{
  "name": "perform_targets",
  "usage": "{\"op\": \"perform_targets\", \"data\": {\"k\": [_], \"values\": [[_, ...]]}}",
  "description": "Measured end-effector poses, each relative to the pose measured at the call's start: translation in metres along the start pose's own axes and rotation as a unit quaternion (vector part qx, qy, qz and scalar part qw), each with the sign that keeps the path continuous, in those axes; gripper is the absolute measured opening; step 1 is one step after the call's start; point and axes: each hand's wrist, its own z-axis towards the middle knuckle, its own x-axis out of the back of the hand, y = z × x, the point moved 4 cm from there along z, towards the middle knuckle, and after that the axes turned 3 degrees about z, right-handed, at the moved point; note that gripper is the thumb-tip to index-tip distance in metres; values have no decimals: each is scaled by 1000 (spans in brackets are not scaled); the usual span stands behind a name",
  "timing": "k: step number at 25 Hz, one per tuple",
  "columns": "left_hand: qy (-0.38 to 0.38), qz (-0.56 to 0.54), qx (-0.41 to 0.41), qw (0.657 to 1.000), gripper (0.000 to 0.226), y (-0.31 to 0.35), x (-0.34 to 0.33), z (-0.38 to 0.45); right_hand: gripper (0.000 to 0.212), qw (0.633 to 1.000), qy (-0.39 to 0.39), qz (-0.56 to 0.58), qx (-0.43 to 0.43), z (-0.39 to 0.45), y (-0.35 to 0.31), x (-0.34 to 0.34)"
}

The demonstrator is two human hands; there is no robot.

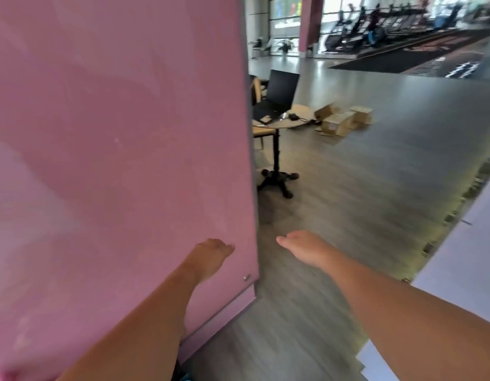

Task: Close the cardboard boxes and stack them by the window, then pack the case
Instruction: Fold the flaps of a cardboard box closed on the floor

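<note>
Both hands empty: left hand (212, 255) held flat, fingers straight, near the pink panel (114, 133) edge; right hand (301, 246) relaxed over the floor (362, 188). Panel corner could be clipped by the left arm. Pedestal worktop (290, 121) base and laptop (279, 94) cable lie beside the route: trip risk. Cardboard boxes (342, 118) lie well ahead on the floor, some tipped, flaps apparently loose; could spill when lifted.

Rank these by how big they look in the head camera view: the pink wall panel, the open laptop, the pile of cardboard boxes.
1. Pink wall panel, largest by far, though nearness inflates it.
2. Open laptop and pile of cardboard boxes look roughly alike; I would not rank them.
</note>
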Motion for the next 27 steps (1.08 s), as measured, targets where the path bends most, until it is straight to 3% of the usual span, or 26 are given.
{"op": "perform_targets", "data": {"k": [6, 13, 21, 27], "values": [[-56, 7, -77, 995, 44, 96, -39, 103, 42, 995, 57, 17, -76, 51, 77, 73], [-85, 46, -109, 989, 51, 216, -75, 224, 48, 986, 86, 56, -134, 146, 138, 152], [-162, 99, -154, 970, 37, 328, -135, 393, 51, 973, 96, 49, -206, 261, 196, 231], [-217, 98, -179, 955, 47, 421, -175, 545, 51, 945, 176, 96, -260, 348, 236, 346]]}}
